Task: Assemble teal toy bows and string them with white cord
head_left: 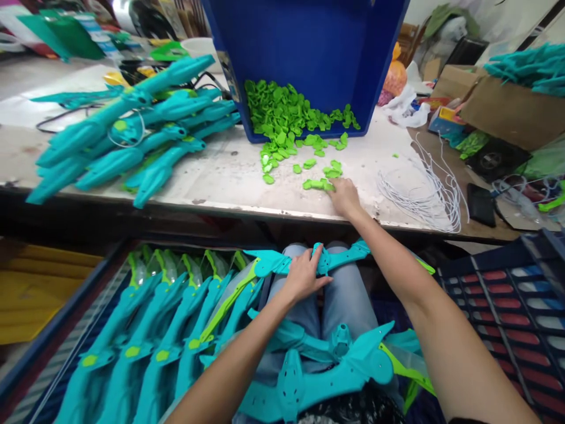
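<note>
Across my lap lies a long teal plastic part (348,255) with lime-green sections at its ends. My left hand (303,274) grips it near its middle joint, thumb and index finger apart around it. My right hand (345,198) reaches to the table's front edge, its fingertips closed at a small lime-green plastic piece (318,184); the fingertips are partly hidden. Just beyond lie loose green pieces (333,169), spilling from a heap (282,109) in a tipped blue bin (304,44). More teal parts (322,377) rest lower on my lap, below both hands.
Teal parts are piled (132,129) on the table's left. Beside my left arm, a crate holds a row of similar parts (150,347). White cord (424,188) lies coiled on the right, near a dark crate (507,306) and a cardboard box (516,112).
</note>
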### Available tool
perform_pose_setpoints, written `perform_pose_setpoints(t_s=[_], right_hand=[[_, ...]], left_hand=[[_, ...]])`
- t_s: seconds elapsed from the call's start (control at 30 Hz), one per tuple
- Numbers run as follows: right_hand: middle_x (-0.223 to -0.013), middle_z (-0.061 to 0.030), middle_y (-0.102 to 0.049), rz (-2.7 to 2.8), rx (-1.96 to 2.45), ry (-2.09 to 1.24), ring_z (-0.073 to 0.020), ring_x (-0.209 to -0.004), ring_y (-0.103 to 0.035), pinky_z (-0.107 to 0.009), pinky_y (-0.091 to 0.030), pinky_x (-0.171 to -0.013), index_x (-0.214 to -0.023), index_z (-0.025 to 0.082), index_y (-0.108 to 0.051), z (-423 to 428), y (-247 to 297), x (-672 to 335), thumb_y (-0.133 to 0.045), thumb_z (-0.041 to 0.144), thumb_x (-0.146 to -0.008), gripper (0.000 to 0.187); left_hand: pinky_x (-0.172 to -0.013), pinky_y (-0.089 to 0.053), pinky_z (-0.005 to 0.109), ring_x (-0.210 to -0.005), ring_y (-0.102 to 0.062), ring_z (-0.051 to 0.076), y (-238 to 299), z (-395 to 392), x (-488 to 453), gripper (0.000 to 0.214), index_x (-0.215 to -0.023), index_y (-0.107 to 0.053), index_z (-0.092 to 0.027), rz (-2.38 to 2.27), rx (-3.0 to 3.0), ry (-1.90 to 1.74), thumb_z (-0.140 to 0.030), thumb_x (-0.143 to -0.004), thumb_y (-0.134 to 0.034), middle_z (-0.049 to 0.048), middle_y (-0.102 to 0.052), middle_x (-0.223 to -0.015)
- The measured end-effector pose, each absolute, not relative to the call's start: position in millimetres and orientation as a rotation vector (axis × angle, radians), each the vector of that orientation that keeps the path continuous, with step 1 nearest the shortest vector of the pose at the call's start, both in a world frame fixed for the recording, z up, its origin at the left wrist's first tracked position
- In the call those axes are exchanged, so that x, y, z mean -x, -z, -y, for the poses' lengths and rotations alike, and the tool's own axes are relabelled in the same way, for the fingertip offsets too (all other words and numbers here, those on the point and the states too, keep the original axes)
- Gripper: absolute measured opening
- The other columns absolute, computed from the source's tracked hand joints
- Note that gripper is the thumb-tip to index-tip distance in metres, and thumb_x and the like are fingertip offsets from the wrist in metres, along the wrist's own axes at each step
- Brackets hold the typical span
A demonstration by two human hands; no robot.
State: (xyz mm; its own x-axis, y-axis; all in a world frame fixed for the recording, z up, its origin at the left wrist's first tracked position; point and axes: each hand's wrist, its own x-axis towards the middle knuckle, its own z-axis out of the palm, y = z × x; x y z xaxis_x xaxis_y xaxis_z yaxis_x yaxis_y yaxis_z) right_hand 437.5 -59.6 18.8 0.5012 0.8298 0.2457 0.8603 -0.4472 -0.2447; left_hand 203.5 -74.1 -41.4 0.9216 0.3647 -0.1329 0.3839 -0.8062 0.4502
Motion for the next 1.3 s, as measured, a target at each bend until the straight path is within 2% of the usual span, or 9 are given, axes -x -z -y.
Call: perform_pose_setpoints(t_s=[0.23, 0.37, 0.43, 0.53, 0.67, 0.87, 1.07, 1.17, 1.3], right_hand=[[-0.114, -0.0091, -0.067, 1.871, 2.197, -0.032, -0.0228, -0.107, -0.055, -0.036, -0.041, -0.096, -0.112, 0.019, -0.067, 141, -29, -463, -0.05, 0.022, -0.09, 0.029], [-0.108, -0.0146, -0.063, 1.488, 2.424, 0.205, -0.0278, -0.103, -0.055, -0.039, -0.044, -0.089, -0.118, 0.015, -0.064, 145, -26, -447, -0.052, 0.041, -0.09, 0.04], [-0.098, -0.0156, -0.061, 1.384, 2.532, 0.269, -0.0295, -0.095, -0.054, -0.041, -0.044, -0.083, -0.109, 0.014, -0.068, 138, -22, -437, -0.052, 0.047, -0.089, 0.042], [-0.095, -0.0164, -0.06, 1.462, 2.543, 0.258, -0.0298, -0.093, -0.053, -0.042, -0.043, -0.082, -0.097, 0.014, -0.071, 132, -21, -425, -0.051, 0.04, -0.091, 0.033], [-0.105, -0.0149, -0.063, 1.656, 2.234, 0.158, -0.0284, -0.099, -0.053, -0.042, -0.043, -0.088, -0.113, 0.015, -0.063, 150, -22, -405, -0.05, 0.036, -0.092, 0.033], [-0.109, -0.0114, -0.068, 2.001, 1.832, -0.155, -0.0233, -0.1, -0.057, -0.037, -0.044, -0.083, -0.102, 0.019, -0.067, 195, 16, -360, -0.05, 0.039, -0.093, 0.028], [-0.113, -0.0097, -0.07, 1.878, 1.936, -0.159, -0.0225, -0.103, -0.058, -0.039, -0.044, -0.084, -0.101, 0.021, -0.071, 193, 43, -358, -0.054, 0.038, -0.092, 0.026], [-0.113, -0.0082, -0.071, 1.818, 1.965, -0.197, -0.0224, -0.105, -0.058, -0.04, -0.045, -0.087, -0.102, 0.022, -0.072, 191, 45, -356, -0.057, 0.035, -0.091, 0.023], [-0.114, -0.0068, -0.07, 1.572, 1.946, -0.28, -0.0223, -0.108, -0.059, -0.042, -0.046, -0.093, -0.097, 0.023, -0.071, 195, 50, -348, -0.062, 0.031, -0.087, 0.016]], left_hand=[[-0.097, -0.044, 0.041, -0.127, -0.05, 0.035, 39, 53, -221, 0.085, -0.147, -0.021, -0.006, -0.518, -2.417, 0.255, -0.037, -0.079, -0.062, 0.026, -0.047, -0.14], [-0.099, -0.044, 0.039, -0.13, -0.047, 0.034, 32, 48, -234, 0.09, -0.146, -0.026, -0.006, -0.527, -2.371, 0.364, -0.04, -0.074, -0.067, 0.0244, -0.044, -0.143], [-0.101, -0.042, 0.038, -0.131, -0.046, 0.034, 30, 48, -236, 0.09, -0.146, -0.026, -0.006, -0.521, -2.363, 0.378, -0.041, -0.074, -0.066, 0.0233, -0.044, -0.144], [-0.101, -0.042, 0.036, -0.129, -0.048, 0.032, 27, 45, -236, 0.081, -0.145, -0.028, -0.005, -0.487, -2.322, 0.37, -0.038, -0.078, -0.06, 0.0222, -0.046, -0.143], [-0.096, -0.044, 0.032, -0.12, -0.056, 0.028, 27, 33, -236, 0.065, -0.141, -0.036, -0.008, -0.416, -2.217, 0.352, -0.031, -0.082, -0.051, 0.017, -0.058, -0.132], [-0.087, -0.046, 0.026, -0.101, -0.063, 0.021, 30, 22, -241, 0.034, -0.112, -0.061, -0.017, -0.367, -2.122, 0.339, -0.025, -0.083, -0.046, 0.0053, -0.069, -0.11], [-0.095, -0.041, 0.023, -0.119, -0.055, 0.021, 30, 24, -243, 0.035, -0.115, -0.06, -0.017, -0.444, -2.103, 0.292, -0.026, -0.085, -0.045, 0.006, -0.063, -0.126], [-0.084, -0.045, 0.023, -0.105, -0.061, 0.021, 29, 27, -244, 0.036, -0.116, -0.059, -0.014, -0.518, -2.045, 0.293, -0.034, -0.088, -0.047, 0.0092, -0.066, -0.117], [-0.059, -0.042, 0.021, -0.077, -0.061, 0.016, 27, 34, -246, 0.036, -0.105, -0.059, -0.015, -0.65, -1.966, 0.246, -0.045, -0.084, -0.057, 0.0023, -0.067, -0.083]])
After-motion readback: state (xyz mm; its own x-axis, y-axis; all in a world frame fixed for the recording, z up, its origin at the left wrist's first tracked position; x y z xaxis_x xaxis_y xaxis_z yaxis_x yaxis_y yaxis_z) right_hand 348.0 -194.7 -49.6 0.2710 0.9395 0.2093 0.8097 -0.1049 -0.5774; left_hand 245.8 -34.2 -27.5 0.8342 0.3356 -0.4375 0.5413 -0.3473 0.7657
